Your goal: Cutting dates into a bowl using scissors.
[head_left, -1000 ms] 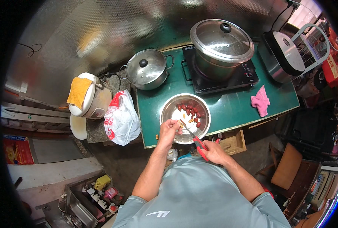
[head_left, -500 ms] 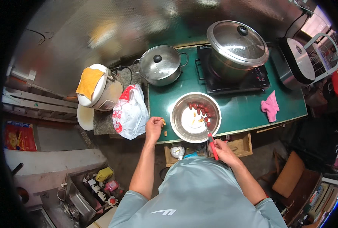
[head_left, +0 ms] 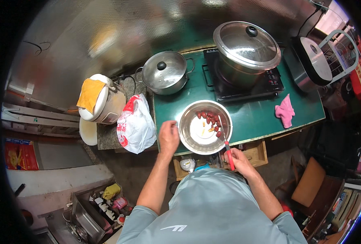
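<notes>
A stainless steel bowl (head_left: 184, 138) sits near the front edge of the green table. Dark red dates (head_left: 211, 118) lie along its far and right side, with a few small yellowish pieces (head_left: 211, 130) on its bottom. In my right hand (head_left: 239, 160) is a slim red-handled knife (head_left: 229, 154), its thin blade slanting up over the bowl's right rim. My left hand (head_left: 169, 137) is beside the bowl's left rim, over the tabletop, its fingers curled together. Whatever is between those fingers is hidden.
Left of the bowl are a white plastic bag (head_left: 137, 126) and a rice cooker (head_left: 111, 107) with a yellow cloth. A lidded pot (head_left: 164, 75) stands behind. A larger pot (head_left: 245, 61) rests on a black induction cooker (head_left: 249, 91). A pink cloth (head_left: 285, 112) lies at right.
My left hand has moved right and slightly up, closer to the bowl; the small yellowish piece it held no longer shows. The piece on the table is now out of sight. My right hand keeps the knife.
</notes>
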Available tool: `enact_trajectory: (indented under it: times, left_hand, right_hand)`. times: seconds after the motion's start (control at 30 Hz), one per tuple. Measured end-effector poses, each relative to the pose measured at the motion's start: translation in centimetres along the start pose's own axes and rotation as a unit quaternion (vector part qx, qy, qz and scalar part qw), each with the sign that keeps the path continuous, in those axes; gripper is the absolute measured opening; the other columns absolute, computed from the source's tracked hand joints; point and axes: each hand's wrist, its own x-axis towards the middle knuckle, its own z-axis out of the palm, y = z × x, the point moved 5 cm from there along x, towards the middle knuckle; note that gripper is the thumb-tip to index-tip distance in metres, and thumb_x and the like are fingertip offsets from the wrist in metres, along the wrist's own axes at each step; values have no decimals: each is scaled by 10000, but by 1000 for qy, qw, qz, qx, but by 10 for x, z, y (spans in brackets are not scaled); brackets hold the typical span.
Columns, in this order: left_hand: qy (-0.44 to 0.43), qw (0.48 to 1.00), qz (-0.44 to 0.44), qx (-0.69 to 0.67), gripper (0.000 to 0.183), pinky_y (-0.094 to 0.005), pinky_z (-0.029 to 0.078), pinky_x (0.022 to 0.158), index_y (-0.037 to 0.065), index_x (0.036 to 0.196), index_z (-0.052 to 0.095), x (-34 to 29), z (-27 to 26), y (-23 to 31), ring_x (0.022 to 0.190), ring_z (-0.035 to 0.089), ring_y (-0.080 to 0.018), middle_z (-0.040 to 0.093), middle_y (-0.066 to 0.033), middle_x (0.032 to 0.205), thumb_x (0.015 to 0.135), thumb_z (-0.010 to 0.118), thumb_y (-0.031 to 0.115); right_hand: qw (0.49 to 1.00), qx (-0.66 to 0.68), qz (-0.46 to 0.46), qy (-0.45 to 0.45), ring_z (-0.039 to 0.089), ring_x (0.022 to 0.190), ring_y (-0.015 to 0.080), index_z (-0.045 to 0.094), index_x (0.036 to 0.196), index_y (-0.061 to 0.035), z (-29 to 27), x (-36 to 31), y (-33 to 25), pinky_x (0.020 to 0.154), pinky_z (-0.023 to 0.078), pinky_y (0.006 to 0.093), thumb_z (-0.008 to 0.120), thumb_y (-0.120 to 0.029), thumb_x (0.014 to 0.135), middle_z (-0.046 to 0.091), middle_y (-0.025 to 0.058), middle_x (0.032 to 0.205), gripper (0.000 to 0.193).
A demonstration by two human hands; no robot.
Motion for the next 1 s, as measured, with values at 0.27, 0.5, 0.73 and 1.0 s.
enact_trajectory:
  times: [0.27,0.5,0.73,1.0]
  left_hand:
    - [-175,976,130,4,175,-475,487,740,41,951,620,-17,107,80,829,611,-361,620,-148,882,808,665,132]
    - [-183,971,131,78,210,-493,478,736,60,905,588,-19,130,71,811,595,-380,578,-157,861,752,702,148]
    - [-240,860,-270,-359,264,-234,497,678,4,1142,593,-27,103,43,899,612,-114,630,-55,1086,922,636,144]
    - [-173,696,-346,-605,229,-225,489,706,46,1134,570,-51,78,43,875,599,-96,640,-26,1019,943,614,164]
  right_hand:
    - [1000,-3,-25,7,502,679,66,561,939,-39,-6,-3,-3,617,423,236,600,-257,926,549,-17,769,221]
    - [1000,-8,-26,9,515,697,59,554,969,-36,-9,-7,1,628,435,236,600,-246,927,555,-20,778,219]
    - [998,-45,-20,43,576,758,166,541,1009,-10,-10,1,16,697,473,324,630,-330,882,585,78,828,355]
    - [903,-412,-112,58,571,946,376,518,1102,4,21,-14,-40,842,430,453,594,-372,868,580,210,1010,449]
